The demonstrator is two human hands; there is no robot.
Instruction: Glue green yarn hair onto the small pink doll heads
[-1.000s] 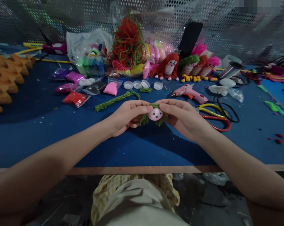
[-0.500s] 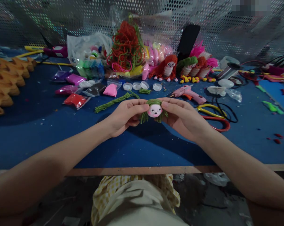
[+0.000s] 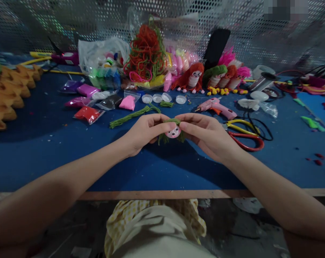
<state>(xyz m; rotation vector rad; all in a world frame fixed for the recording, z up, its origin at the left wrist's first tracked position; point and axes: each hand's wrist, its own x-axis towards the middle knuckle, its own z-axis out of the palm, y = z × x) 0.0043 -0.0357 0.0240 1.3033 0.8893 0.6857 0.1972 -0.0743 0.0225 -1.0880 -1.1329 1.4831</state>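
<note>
Between my two hands is a small doll head [image 3: 174, 133] with a pale painted face, pink cheeks and green yarn hair. My left hand [image 3: 149, 132] grips it from the left, its thumb lying over the top of the face near one eye. From the other side my right hand [image 3: 205, 133] pinches the green hair at the upper right. Strands of yarn hang below the fingers on both sides. Just behind my left hand lies a bundle of green yarn [image 3: 130, 116], with a short cut piece of green yarn [image 3: 166, 104] farther back.
Scissors [image 3: 245, 141] and a pink glue gun [image 3: 216, 108] lie right of my hands. Clay packets [image 3: 88, 114] are at the left, small clear lids [image 3: 181, 99] behind. Finished yarn dolls [image 3: 195, 77] and a red-green yarn heap [image 3: 147, 53] line the back. An orange egg tray [image 3: 12, 89] stands far left.
My thumbs have moved inward and up over the top of the doll head, covering more of the face. The head has shifted slightly left and lower.
</note>
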